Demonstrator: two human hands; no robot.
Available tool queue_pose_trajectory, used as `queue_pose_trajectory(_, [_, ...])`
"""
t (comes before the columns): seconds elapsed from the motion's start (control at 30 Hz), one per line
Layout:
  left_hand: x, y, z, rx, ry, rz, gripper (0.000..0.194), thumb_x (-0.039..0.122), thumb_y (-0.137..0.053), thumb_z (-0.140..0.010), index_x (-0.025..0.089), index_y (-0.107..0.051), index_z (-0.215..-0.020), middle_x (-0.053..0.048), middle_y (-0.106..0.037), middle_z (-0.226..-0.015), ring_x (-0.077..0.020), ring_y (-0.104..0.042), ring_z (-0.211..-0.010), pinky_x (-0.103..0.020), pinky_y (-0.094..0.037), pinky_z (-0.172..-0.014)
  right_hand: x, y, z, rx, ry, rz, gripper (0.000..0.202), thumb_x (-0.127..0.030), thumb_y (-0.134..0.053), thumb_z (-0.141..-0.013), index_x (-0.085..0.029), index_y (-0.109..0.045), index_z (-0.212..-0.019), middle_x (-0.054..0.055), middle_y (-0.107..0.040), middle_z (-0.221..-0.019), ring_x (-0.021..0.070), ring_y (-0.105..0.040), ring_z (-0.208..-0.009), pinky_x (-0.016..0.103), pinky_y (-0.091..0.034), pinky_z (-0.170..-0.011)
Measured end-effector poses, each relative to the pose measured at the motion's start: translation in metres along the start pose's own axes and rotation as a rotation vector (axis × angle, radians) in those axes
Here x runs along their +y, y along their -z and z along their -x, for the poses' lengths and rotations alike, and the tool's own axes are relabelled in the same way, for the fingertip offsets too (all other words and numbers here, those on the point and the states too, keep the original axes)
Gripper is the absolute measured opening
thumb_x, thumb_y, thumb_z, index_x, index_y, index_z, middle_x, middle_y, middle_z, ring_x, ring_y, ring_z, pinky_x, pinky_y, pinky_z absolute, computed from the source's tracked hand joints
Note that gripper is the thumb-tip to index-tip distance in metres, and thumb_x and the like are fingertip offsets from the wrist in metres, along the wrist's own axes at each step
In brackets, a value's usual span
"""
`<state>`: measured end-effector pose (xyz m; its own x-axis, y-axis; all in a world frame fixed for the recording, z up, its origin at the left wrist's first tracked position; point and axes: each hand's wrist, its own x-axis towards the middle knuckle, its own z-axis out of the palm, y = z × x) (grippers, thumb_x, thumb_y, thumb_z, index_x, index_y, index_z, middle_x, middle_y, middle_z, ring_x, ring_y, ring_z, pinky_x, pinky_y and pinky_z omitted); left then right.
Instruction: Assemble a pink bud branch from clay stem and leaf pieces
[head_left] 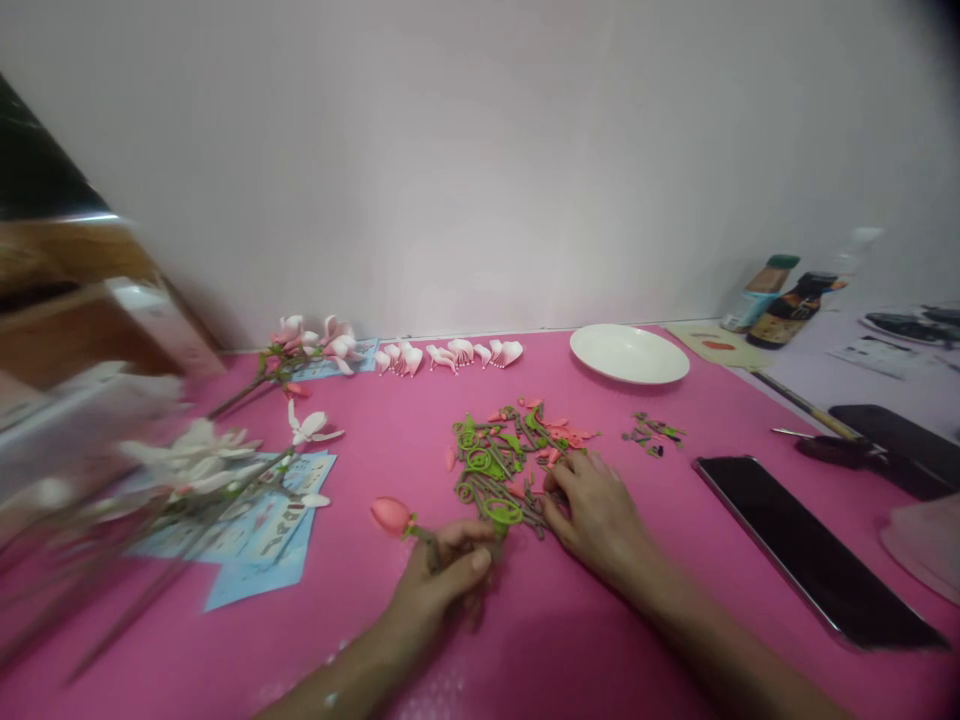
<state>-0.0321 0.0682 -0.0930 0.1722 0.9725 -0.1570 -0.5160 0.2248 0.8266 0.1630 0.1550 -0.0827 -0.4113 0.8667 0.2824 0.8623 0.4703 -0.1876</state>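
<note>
- The left hand (444, 572) is closed around a short brownish stem that carries a pink, closed artificial flower bud (391, 515); the bud sticks out to the left of the fist, just above the pink counter (375, 620).
- The right hand (596, 510) lies palm down with its fingers spread and relaxed — gripping nothing — and its fingertips touch the near edge of a heap of green and salmon plastic flower parts (506, 460).
- That heap sits in the middle of the counter, just beyond both hands; it holds green rings, stalks and leaf shapes mixed with small salmon pieces.
- A smaller scatter of green and dark plastic bits (651, 432) lies to the right of the heap, apart from it.
- Near the back wall, a row of loose pale pink fabric petals (450, 354) runs across the counter.
- A round white plate (628, 353) stands to the right of the petals.
- On the left lie finished white and pink artificial flower sprays (225, 450) — partly blurred — over blue printed paper sheets (255, 540).
- A black flat phone (814, 550) lies on the right.
- Dark bottles (787, 310) stand in the far right corner.
</note>
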Motion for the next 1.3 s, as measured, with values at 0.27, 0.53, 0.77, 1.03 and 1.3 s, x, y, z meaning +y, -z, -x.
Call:
queue_pose_trajectory(0.27, [-0.0010, 0.0013, -0.0019, 0.002, -0.034, -0.090, 0.026, 0.031, -0.079, -0.064, 0.012, -0.067, -0.077, 0.005, -0.055, -0.054, -0.0021, -0.043, -0.033, -0.014, -0.035, -0.032, -0.0016, -0.0045, -0.0014, 0.001, 0.000, -0.039, 0.004, -0.016, -0.055, -0.078, -0.017, -0.059, -0.076, 0.005, -0.056, -0.081, 0.0206, -0.049, -0.081, 0.032, -0.035, -0.072])
queue_pose_trajectory(0.53, [-0.0034, 0.0008, -0.0022, -0.047, -0.027, -0.065, 0.025, 0.030, -0.078, -0.064, 0.012, -0.067, -0.078, 0.003, -0.059, -0.054, -0.0049, -0.049, -0.029, -0.014, -0.038, -0.030, 0.0017, -0.0045, -0.0009, -0.025, 0.016, -0.021, 0.013, -0.020, -0.055, -0.085, -0.017, -0.057, -0.072, 0.006, -0.056, -0.081, 0.0199, -0.048, -0.076, 0.032, -0.034, -0.069])
queue_pose_trajectory(0.77, [-0.0022, -0.0019, -0.0013, -0.061, 0.009, -0.063, 0.028, 0.030, -0.080, -0.062, 0.011, -0.069, -0.079, 0.000, -0.065, -0.055, -0.0033, -0.047, -0.028, -0.012, -0.035, -0.028, 0.0032, -0.0078, -0.0009, 0.015, 0.007, -0.037, 0.014, -0.017, -0.054, -0.085, -0.016, -0.053, -0.072, 0.006, -0.055, -0.081, 0.0200, -0.047, -0.077, 0.032, -0.035, -0.069])
queue_pose_trajectory(1.03, [0.0023, -0.0051, 0.0011, -0.089, 0.048, -0.096, 0.026, 0.031, -0.080, -0.063, 0.012, -0.071, -0.078, -0.002, -0.068, -0.059, -0.0028, -0.047, -0.031, -0.012, -0.036, -0.030, 0.0011, -0.0060, -0.0005, -0.007, 0.034, -0.069, 0.010, -0.019, -0.058, -0.085, -0.018, -0.059, -0.075, 0.006, -0.055, -0.083, 0.0207, -0.048, -0.080, 0.032, -0.035, -0.070])
queue_pose_trajectory(1.3, [0.0043, -0.0061, 0.0039, -0.089, 0.066, -0.138, 0.029, 0.033, -0.080, -0.062, 0.012, -0.070, -0.078, 0.000, -0.064, -0.056, -0.0018, -0.044, -0.031, -0.012, -0.033, -0.030, 0.0060, -0.0094, 0.0001, 0.046, 0.016, -0.084, 0.013, -0.015, -0.051, -0.086, -0.017, -0.058, -0.075, 0.006, -0.056, -0.081, 0.0204, -0.048, -0.078, 0.032, -0.037, -0.071])
